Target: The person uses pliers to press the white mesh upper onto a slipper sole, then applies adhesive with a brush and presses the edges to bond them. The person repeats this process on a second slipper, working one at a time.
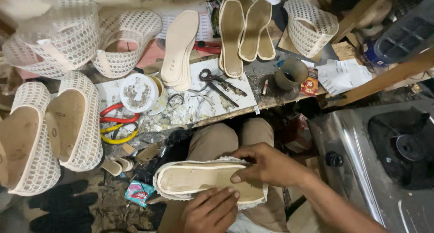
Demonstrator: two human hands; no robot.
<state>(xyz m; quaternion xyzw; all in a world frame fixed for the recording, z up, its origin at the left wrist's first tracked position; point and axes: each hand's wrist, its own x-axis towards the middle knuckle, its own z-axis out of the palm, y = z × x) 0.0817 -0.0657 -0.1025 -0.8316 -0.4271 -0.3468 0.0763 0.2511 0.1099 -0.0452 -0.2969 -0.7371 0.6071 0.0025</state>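
I see dim, warm light, brightest on the white board [217, 90] at centre. Upper left of frame is overexposed and motion-blurred. Lower left and right edge sit in deep shadow. Wide-angle bending shows at the edges.

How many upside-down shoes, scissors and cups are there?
White mesh shoes lying sole-up: 3, two on the bench and one in the hands
Black metal scissors: 1
Grey round cup: 1
Total: 5
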